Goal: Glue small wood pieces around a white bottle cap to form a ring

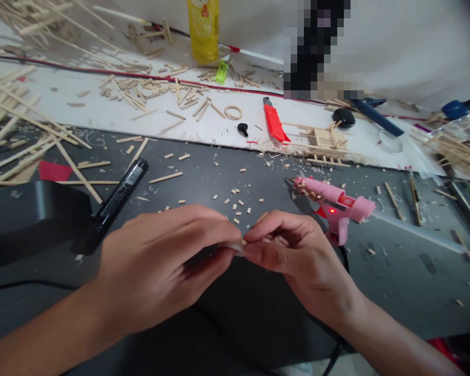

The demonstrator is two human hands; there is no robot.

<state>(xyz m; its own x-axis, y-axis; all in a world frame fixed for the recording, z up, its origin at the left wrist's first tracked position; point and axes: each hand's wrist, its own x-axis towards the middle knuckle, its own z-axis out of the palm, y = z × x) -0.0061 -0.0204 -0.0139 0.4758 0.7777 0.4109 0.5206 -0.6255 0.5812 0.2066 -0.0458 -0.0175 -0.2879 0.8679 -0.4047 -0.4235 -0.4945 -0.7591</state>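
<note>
A small pale wooden piece [233,245], mostly hidden by fingers, is pinched between both hands above the dark table. My left hand [168,256] grips its left end between thumb and fingers. At its right end, the thumb and index finger of my right hand [297,250] press together on the same piece. Several tiny cut wood bits [235,207] lie on the table just beyond the fingertips. A pink glue gun [332,201] with a lit red light and a clear glue stick rests right of my right hand.
A black marker [117,201] and a black object [35,219] lie at left, near piled sticks [8,115]. Farther back are a red cutter [274,122], a small stick structure [325,142], a yellow bottle [203,31] and a blue-handled tool [379,117].
</note>
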